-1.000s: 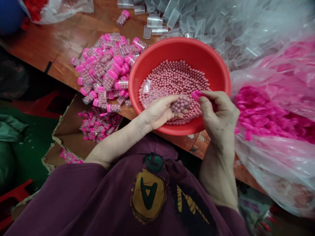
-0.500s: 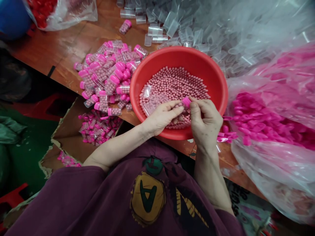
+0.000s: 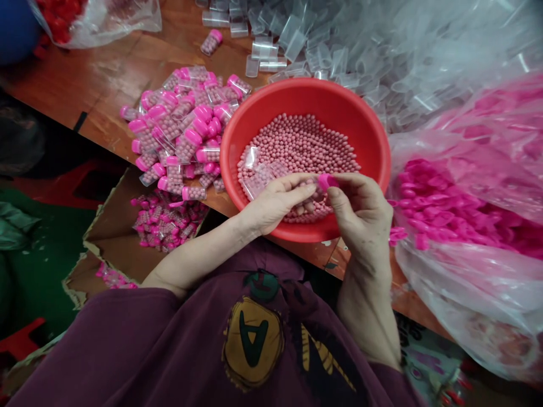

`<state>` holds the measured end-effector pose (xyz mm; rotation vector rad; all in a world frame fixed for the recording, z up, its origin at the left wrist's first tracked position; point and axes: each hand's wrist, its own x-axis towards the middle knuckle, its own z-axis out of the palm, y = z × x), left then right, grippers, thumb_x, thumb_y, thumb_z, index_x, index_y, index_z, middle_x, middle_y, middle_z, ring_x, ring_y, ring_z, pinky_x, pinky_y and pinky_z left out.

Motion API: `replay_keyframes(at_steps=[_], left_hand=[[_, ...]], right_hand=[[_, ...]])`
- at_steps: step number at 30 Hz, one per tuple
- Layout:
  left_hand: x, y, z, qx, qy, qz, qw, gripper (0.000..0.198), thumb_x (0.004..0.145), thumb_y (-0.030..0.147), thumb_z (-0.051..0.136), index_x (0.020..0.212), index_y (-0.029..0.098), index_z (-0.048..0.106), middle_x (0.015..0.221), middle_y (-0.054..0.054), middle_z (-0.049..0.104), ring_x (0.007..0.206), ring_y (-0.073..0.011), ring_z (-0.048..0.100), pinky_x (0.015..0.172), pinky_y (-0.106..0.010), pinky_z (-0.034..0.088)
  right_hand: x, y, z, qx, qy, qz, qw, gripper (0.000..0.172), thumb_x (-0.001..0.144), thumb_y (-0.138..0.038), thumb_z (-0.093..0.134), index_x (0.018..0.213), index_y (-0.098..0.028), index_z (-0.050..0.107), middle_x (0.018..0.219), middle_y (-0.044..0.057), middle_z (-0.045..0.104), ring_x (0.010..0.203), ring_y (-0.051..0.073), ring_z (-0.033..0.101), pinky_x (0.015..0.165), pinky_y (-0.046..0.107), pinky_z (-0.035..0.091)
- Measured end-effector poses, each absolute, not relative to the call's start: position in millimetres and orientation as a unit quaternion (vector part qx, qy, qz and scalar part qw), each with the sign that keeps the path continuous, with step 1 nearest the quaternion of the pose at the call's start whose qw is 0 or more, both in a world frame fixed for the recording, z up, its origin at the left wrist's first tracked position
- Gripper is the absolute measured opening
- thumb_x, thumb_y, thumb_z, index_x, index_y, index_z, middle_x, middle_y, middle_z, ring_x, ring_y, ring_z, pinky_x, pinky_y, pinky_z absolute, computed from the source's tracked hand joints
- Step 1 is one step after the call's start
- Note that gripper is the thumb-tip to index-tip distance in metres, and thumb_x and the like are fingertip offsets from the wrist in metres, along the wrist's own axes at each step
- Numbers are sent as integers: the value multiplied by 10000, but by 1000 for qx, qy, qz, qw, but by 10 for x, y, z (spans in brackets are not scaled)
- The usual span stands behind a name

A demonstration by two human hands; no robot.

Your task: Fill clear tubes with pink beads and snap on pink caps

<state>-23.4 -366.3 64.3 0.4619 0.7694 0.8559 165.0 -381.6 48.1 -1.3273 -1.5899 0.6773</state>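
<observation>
Head view: above the red basin [image 3: 297,93], the left hand [image 3: 278,203] pinched a bead-filled clear vial [image 3: 311,189] while the right hand [image 3: 360,212], fingertips pressed together, had brought a pink cap [image 3: 327,182] against its mouth.

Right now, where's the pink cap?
Head view: the pink cap is pinched by the right hand, on the vial in the left hand, above the red basin.
</observation>
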Motion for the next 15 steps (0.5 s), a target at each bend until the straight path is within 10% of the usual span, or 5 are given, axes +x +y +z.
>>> replay_keyframes(at_steps=[15], left_hand=[[-209, -3656, 684, 184, 370, 406, 815, 34, 1036, 191, 796, 1053, 172, 819, 919, -10, 735, 777, -104, 672, 719, -237, 460]], right_hand=[[1620, -3954, 554, -517, -705, 179, 451, 188, 1084, -376, 729, 1251, -346, 809, 1234, 74, 793, 1171, 278, 782, 1049, 515, 684]])
